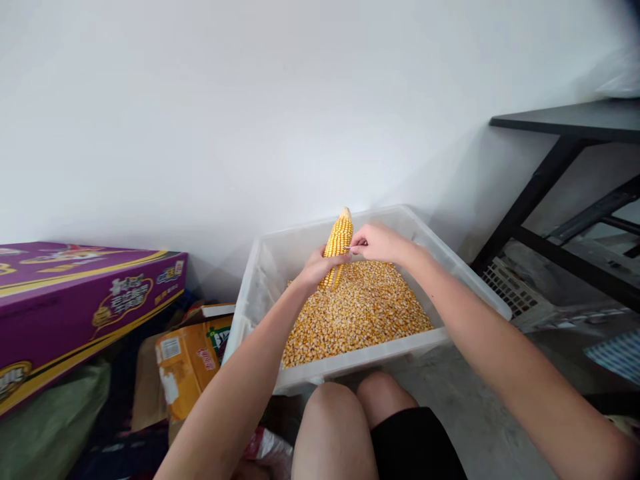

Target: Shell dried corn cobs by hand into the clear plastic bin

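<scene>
My left hand (320,267) is wrapped round a yellow ear of corn (340,235), its pale tip pointing up and slightly to the right. Rows of kernels cover the side facing me. At the right side of the ear, my right hand (369,243) is closed in a pinch. A thin, light sliver shows at its fingertips, too small to name. Both hands are above a white plastic bin (350,357), which holds a broad heap of loose corn kernels (355,307).
A purple printed carton (90,293) stands at the left, with a flattened orange box (190,360) beside the bin. A dark-framed table (565,120) rises at the right, above a white plastic basket (515,293). The white wall (300,113) is behind the bin.
</scene>
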Demonstrator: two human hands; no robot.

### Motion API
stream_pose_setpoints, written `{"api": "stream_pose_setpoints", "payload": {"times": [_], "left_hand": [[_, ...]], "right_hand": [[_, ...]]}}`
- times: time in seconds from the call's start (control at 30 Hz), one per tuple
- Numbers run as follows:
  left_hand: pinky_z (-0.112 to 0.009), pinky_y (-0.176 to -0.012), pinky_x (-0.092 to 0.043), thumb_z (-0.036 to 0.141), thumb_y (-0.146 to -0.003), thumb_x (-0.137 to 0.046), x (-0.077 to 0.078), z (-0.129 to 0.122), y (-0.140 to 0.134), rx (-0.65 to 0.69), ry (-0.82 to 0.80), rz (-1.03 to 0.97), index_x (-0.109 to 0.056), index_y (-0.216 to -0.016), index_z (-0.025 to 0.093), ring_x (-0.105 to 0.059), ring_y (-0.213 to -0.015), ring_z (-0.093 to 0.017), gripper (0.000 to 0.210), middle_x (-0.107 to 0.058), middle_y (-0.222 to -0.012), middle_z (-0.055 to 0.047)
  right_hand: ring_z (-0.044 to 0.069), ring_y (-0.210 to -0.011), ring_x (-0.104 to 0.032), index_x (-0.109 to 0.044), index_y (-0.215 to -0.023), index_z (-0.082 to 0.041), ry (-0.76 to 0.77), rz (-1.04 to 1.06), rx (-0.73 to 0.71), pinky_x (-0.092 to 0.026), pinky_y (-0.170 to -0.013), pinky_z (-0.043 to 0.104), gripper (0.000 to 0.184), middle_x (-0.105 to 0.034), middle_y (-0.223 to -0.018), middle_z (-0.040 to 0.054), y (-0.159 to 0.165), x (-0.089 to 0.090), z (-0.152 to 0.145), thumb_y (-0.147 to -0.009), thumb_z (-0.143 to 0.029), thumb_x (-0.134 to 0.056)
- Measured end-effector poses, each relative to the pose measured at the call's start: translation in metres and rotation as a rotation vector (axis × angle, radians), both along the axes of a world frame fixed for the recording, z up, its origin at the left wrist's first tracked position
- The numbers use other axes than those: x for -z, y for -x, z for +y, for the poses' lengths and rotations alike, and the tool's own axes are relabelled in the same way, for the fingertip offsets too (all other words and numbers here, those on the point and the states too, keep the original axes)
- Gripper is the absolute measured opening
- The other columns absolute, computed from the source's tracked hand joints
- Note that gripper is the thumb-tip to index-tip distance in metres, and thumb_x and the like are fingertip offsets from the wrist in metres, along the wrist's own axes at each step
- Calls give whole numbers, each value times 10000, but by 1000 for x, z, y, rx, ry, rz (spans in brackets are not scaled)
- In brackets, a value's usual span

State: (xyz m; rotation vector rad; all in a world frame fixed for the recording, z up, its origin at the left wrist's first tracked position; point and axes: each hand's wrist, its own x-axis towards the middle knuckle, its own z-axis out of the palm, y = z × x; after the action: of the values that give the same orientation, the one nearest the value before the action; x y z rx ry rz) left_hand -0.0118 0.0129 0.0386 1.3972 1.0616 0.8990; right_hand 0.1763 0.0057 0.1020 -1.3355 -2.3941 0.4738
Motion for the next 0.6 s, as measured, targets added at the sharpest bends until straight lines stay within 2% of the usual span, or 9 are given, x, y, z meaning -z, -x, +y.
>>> {"api": "stream_pose_setpoints", "payload": {"times": [0.27, 0.43, 0.6], "left_hand": [[-250, -634, -451, 318, -638, -703, 0, 1, 1, 18, -8, 14, -597, -1059, 138, -563, -674, -134, 470, -635, -887, -44], [-248, -668, -451, 321, -635, -700, -3, 1, 2, 17, -34, 50, -605, -1069, 140, -579, -733, -148, 480, -643, -959, -53], [-253, -673, -455, 350, -633, -699, -2, 1, 3, 10, -45, 111, -613, -1053, 137, -584, -725, -155, 480, -650, -917, -50]], "right_hand": [[98, -559, -439, -699, -803, -157, 33, 7, -5, -252, -540, 265, 193, -619, -661, 32, 1, 8, 5, -777, -245, -529], [105, -591, -484, -693, -826, -161, 43, 11, -9, -284, -546, 252, 203, -642, -709, 36, 1, 12, 8, -788, -259, -520], [123, -607, -510, -696, -836, -177, -29, -115, 5, -308, -552, 254, 225, -645, -712, 47, 2, 8, 4, -816, -278, -496]]}}
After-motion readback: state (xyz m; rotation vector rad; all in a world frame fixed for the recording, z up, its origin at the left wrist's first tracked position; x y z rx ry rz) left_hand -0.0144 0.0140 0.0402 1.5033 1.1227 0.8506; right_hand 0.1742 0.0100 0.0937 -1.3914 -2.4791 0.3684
